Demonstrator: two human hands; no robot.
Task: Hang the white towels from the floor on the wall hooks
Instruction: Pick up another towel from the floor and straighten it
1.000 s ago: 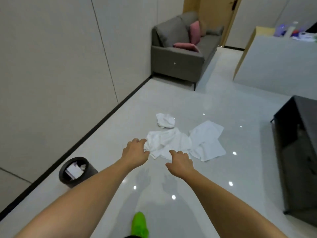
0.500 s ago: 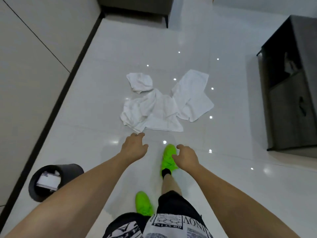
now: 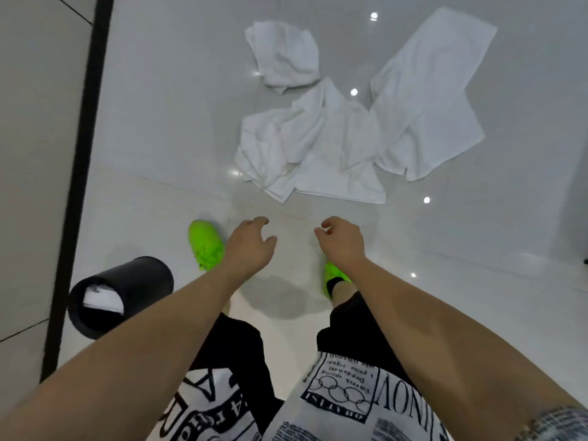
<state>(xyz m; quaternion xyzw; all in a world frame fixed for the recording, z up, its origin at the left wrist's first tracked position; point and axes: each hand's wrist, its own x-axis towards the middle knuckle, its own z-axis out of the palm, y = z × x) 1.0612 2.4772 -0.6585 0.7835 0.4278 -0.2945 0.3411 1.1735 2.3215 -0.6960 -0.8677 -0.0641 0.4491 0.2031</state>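
Note:
Three white towels lie on the glossy floor ahead of me. A small crumpled towel (image 3: 284, 57) is farthest, a rumpled middle towel (image 3: 315, 151) is nearest, and a flatter long towel (image 3: 426, 97) lies to the right, overlapping the middle one. My left hand (image 3: 249, 246) and my right hand (image 3: 342, 240) hover side by side just short of the middle towel. Both have loosely curled fingers and hold nothing. No wall hooks are in view.
A black waste bin (image 3: 117, 296) with white paper inside stands at my left by the wall's dark baseboard (image 3: 79, 173). My green shoes (image 3: 205, 243) stand on the floor under my hands. A dark cabinet corner shows at the right edge.
My view has tilted down and closed in on the towels. My feet have stepped forward. Both hands stay empty and now sit nearer the middle towel.

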